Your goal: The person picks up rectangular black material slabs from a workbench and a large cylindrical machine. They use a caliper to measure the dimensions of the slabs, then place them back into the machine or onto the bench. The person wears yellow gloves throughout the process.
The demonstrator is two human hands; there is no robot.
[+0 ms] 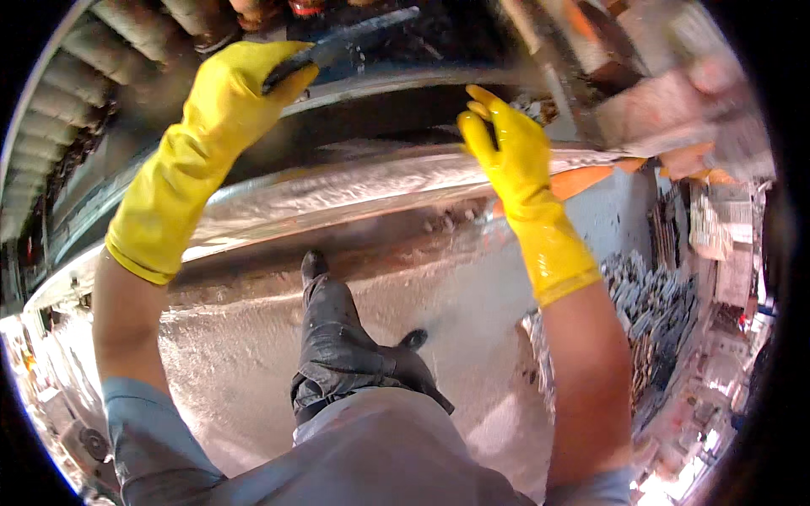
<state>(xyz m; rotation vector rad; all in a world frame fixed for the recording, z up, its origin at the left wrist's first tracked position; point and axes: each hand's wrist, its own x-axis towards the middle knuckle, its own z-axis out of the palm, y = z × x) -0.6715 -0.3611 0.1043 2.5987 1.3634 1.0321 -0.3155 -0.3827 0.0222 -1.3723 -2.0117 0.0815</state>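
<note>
Running crosswise, a pale ledge (pixel 337 184) divides dark surface (pixel 447 51) from grey floor (pixel 236 363).

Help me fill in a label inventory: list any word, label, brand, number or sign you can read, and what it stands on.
None can be read in this view.
Left glove and right glove: no readable marking.
Grey shirt: no lettering visible.
Pale stack at the right: too small and blurred to tell.

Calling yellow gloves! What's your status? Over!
Left hand curled, hold unclear. Right hand open, apparently empty. Dark surface ahead; pale ledge in between.
</note>
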